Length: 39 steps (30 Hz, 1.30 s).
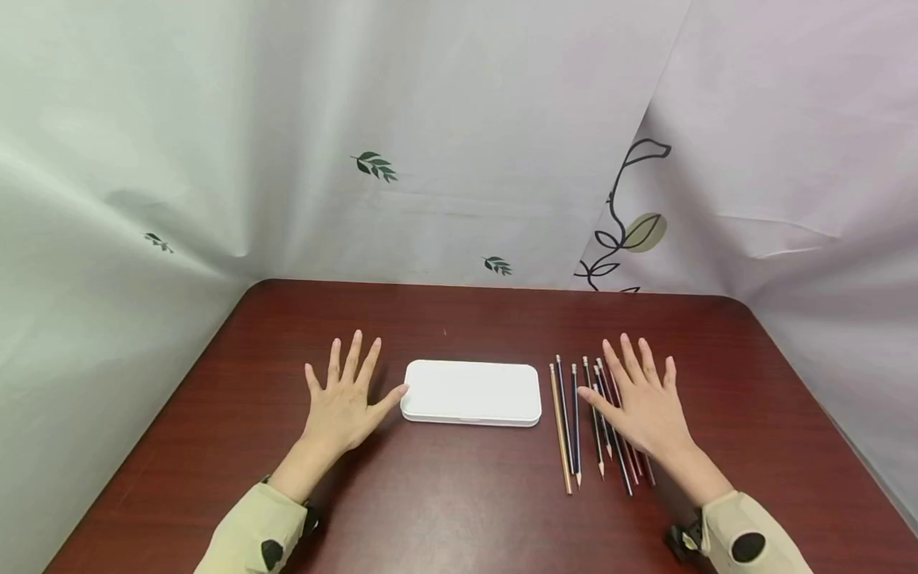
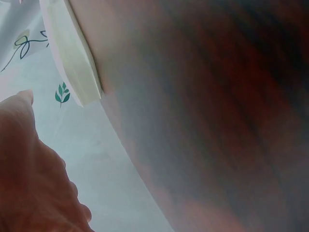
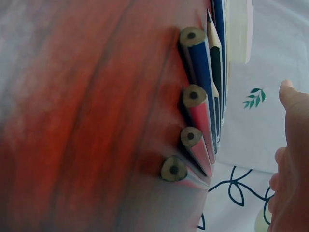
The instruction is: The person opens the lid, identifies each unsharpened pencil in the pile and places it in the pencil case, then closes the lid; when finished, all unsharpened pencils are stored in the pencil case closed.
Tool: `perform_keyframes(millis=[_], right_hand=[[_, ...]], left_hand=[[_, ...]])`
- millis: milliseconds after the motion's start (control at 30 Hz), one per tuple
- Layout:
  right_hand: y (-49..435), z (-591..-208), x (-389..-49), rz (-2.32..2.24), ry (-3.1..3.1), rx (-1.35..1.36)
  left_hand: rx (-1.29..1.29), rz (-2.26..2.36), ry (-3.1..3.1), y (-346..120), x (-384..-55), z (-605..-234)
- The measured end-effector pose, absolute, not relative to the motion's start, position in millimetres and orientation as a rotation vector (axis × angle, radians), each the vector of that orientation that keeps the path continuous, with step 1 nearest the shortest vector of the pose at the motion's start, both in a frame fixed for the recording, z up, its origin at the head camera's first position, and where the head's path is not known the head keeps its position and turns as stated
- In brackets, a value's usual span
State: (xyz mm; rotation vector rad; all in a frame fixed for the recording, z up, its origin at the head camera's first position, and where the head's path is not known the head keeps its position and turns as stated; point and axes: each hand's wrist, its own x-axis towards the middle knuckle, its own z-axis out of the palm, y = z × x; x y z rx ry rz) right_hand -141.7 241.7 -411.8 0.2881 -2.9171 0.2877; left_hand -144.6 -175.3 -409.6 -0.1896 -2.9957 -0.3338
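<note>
My left hand (image 1: 343, 410), palm down with fingers spread, hovers left of a white case (image 1: 470, 391), its thumb tip overlapping the case's left edge in the head view. The case lies flat with its lid down. Right of it, several pencils (image 1: 576, 426) lie roughly side by side. My right hand (image 1: 648, 410) is spread above the rightmost pencils and partly hides them. In the right wrist view, unsharpened ends of blue and red pencils (image 3: 198, 104) face the camera, and that hand (image 3: 297, 154) stays off them. Neither hand holds anything.
The dark red-brown wooden table (image 1: 430, 502) has rounded far corners. A pale curtain (image 1: 459, 143) with leaf prints hangs behind it and along both sides. Light green sleeves (image 1: 254, 526) and dark wrist devices are on both forearms.
</note>
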Motion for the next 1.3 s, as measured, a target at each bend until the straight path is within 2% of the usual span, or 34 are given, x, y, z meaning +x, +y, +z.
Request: perform_keyframes(millis=[300,400,567,667,767,900,1133,1300], right_hand=[[241.4,-412.2,-141.3,0.324,-2.918,0.317],[239.0,-413.6,-143.4,0.312,-2.933,0.359],[230.1,-408.5,-150.0,0.342,-2.962,0.543],[220.8,-403.9,-155.9,0.403,-2.973,0.69],[210.2,-401.0,-162.5,0.433,-2.96,0.816],[194.7,-399.5,-168.3,0.409,-2.911,0.973],[173.3,-407.5,-171.5,0.288,-2.765,1.266],[162.5,-412.9,-173.9,0.2,-2.641,1.353]], left_hand=[[-0.234,-0.348,-3.017,-177.4,-143.8,-404.8],[-0.289,-0.531,-3.055,-178.1,-147.6,-397.0],[-0.549,-1.087,-3.029,-179.3,-157.5,-383.5],[-0.77,-1.181,-3.033,-177.9,-164.3,-383.4],[-0.908,-1.148,-3.064,-172.2,-170.6,-388.6],[-0.967,-1.133,-3.104,-164.3,-178.4,-396.1],[-0.984,-0.931,-3.197,-153.9,-186.8,-397.3],[-0.978,-0.782,-3.23,-148.5,-188.4,-393.3]])
